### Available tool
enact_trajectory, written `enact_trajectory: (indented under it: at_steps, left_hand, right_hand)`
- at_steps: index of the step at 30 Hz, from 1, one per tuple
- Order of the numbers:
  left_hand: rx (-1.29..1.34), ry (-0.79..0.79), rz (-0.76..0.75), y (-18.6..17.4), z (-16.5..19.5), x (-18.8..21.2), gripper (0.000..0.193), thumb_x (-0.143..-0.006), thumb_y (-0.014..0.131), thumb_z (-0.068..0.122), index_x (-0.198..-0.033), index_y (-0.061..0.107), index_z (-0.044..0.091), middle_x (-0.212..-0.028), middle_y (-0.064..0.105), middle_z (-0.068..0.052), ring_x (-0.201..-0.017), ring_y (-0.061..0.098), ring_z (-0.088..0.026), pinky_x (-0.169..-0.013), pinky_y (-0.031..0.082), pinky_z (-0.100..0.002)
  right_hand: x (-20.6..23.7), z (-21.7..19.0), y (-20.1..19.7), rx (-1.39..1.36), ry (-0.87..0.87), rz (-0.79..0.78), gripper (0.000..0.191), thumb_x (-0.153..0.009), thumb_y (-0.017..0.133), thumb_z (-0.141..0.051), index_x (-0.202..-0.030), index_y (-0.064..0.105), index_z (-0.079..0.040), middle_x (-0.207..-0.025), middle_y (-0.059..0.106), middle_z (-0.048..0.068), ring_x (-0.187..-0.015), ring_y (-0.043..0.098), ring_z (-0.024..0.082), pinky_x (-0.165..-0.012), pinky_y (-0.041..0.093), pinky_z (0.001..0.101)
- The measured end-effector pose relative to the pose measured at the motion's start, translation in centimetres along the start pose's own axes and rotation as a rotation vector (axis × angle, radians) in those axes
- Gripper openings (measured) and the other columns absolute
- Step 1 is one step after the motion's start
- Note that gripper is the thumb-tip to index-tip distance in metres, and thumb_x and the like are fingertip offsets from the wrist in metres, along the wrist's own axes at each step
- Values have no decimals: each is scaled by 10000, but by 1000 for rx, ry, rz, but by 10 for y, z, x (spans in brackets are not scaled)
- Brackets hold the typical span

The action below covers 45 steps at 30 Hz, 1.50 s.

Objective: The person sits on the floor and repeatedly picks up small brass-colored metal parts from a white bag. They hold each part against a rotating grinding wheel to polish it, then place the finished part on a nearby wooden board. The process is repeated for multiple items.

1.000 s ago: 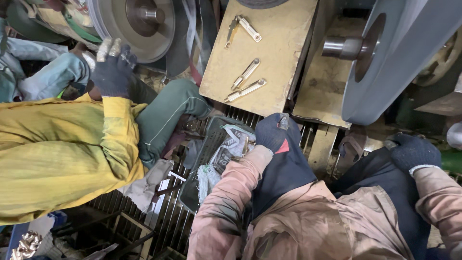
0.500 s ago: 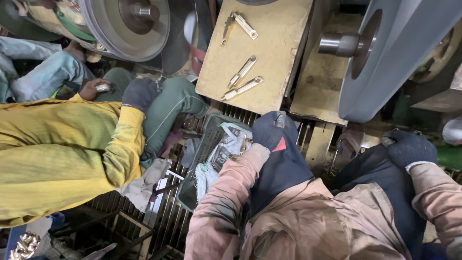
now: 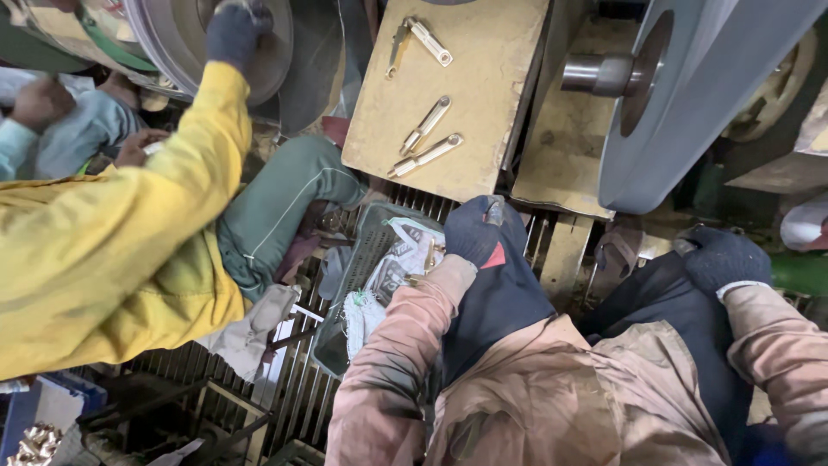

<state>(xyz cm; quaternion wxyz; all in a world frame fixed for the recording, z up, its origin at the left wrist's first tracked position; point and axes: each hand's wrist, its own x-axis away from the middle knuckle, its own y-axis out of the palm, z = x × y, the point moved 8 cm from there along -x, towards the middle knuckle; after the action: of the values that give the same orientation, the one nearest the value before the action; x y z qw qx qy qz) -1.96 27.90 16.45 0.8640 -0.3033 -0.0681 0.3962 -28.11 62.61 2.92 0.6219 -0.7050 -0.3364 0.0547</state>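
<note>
My left hand, in a dark blue glove, lies curled on my left knee beside a green crate lined with a white sack and holding brass parts. A small grey patch shows at its fingertips; whether it is a held piece is unclear. My right hand, gloved the same, rests curled on my right knee below a big grey wheel, with nothing visible in it. Beyond my left hand a tan board carries three brass pieces.
A co-worker in a yellow sleeve sits at the left, their gloved hand up at a second wheel. A steel shaft juts from the grey wheel. Metal grating covers the floor. A blue bin sits bottom left.
The co-worker's yellow-sleeved arm has risen from their lap to the wheel at top left. My two hands stay on my knees almost unmoved.
</note>
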Motion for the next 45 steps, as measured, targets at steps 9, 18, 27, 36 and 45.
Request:
enact_trajectory:
  at_steps: [9, 18, 27, 36, 45]
  left_hand:
    - [34, -24, -1, 5, -7, 1, 169, -913, 681, 131, -1055, 757, 81, -963, 762, -129, -862, 747, -278, -805, 584, -358]
    - [-24, -40, -22, 6, -6, 2, 186, -910, 688, 119, -1075, 762, 77, -995, 763, -140, -898, 747, -279, -826, 579, -350]
    - [57, -86, -25, 8, -8, 5, 191, -899, 673, 93, -1069, 761, 84, -947, 766, -145, -838, 741, -277, -789, 578, -358]
    - [-11, 12, 30, 9, -1, 6, 192, -864, 692, 45, -1040, 770, 56, -890, 748, -156, -782, 728, -264, -742, 571, -349]
    - [373, -90, -24, 20, -35, -2, 264, -897, 584, -38, -1067, 767, 46, -830, 753, -75, -697, 674, -125, -632, 534, -265]
  right_hand:
    - [6, -6, -9, -40, 8, -4, 395, -947, 603, -496, -1208, 790, -266, -1236, 749, 119, -1127, 689, 391, -971, 543, 494]
    - [11, -9, -14, -67, 22, -11, 370, -944, 612, -484, -1184, 796, -271, -1227, 750, 113, -1122, 687, 388, -968, 540, 492]
    - [12, -8, -18, -87, 15, 9, 386, -925, 623, -474, -1180, 792, -239, -1217, 741, 132, -1115, 679, 396, -964, 537, 497]
    - [15, -3, -20, -115, 24, 46, 382, -909, 633, -465, -1146, 800, -216, -1190, 746, 137, -1101, 679, 392, -976, 533, 487]
    - [20, -7, -32, -113, -4, 75, 372, -896, 642, -465, -1097, 800, -196, -1133, 753, 140, -1054, 690, 387, -948, 538, 485]
